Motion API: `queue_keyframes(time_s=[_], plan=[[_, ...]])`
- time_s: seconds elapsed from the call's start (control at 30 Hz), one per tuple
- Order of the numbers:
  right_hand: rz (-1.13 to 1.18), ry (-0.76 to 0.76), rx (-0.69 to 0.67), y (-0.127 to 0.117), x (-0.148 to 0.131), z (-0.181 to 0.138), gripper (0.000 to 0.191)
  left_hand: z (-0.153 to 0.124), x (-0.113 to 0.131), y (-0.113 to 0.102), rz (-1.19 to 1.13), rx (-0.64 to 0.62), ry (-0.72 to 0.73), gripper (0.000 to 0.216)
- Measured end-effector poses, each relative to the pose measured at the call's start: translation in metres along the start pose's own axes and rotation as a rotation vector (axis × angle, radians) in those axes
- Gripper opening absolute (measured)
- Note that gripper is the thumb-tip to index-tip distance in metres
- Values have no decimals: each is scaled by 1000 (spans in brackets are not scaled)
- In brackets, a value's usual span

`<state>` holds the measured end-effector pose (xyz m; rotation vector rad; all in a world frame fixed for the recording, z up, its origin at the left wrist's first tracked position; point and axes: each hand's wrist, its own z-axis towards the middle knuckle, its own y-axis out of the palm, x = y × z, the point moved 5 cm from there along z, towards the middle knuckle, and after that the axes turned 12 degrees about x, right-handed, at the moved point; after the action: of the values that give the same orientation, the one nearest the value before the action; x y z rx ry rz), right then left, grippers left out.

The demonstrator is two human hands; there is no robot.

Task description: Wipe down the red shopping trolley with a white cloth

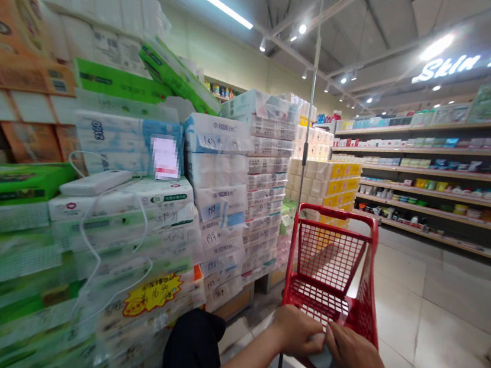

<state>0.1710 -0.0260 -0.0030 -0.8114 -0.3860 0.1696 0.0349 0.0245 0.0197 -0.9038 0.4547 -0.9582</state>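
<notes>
My left hand and my right hand meet in front of the near side of a red plastic shopping trolley. Both have their fingers curled in. A small pale, greyish thing shows between and below them; its kind is unclear. Behind my hands rises the trolley's lattice basket, with a metal pole standing at its left side. My bent knee in dark cloth is left of my arms.
Stacked tissue packs line the left side, with a power bank-like white device and its cable on top. A yellow price sign hangs there. Yellow-and-white packs stand beyond. Shelves of cosmetics run along the right, past a tiled floor.
</notes>
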Motion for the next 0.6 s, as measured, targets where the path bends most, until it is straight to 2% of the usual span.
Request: queue_keyframes(time_s=[0.27, 0.4, 0.5, 0.6], plan=[[18, 10, -17, -3, -1, 3, 47, 0, 0, 0, 7, -19, -5, 23], [168, 231, -56, -5, 5, 8, 30, 1, 0, -3, 2, -48, -18, 24], [302, 400, -71, -5, 11, 10, 34, 3, 1, -6, -21, -69, -20, 25], [450, 474, -66, -6, 14, 13, 34, 6, 1, -11, -73, -54, -23, 25]])
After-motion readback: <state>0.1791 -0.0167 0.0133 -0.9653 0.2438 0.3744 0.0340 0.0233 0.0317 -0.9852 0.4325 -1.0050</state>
